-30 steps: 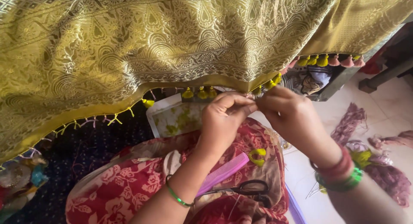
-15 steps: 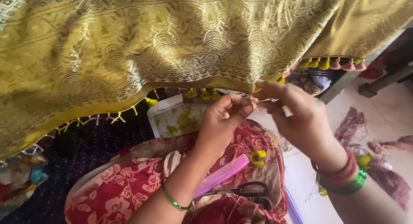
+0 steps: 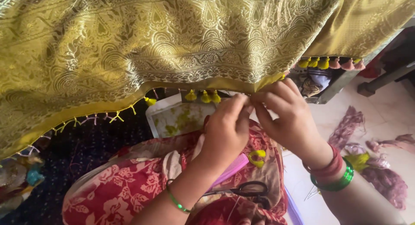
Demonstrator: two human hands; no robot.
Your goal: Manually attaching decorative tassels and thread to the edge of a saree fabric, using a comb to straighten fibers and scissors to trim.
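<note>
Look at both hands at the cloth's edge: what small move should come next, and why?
Probably draw the knot tight at the hem. The left hand and right hand pinch together at the edge of the golden cloth, just right of three finished yellow tassels; no tassel hangs there yet.

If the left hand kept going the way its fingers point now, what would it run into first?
The left hand points up and right, fingertips pinched at the gold fabric's hem. It would probably meet the right hand's fingertips straight away, then the hem; depth between them is unclear.
</note>
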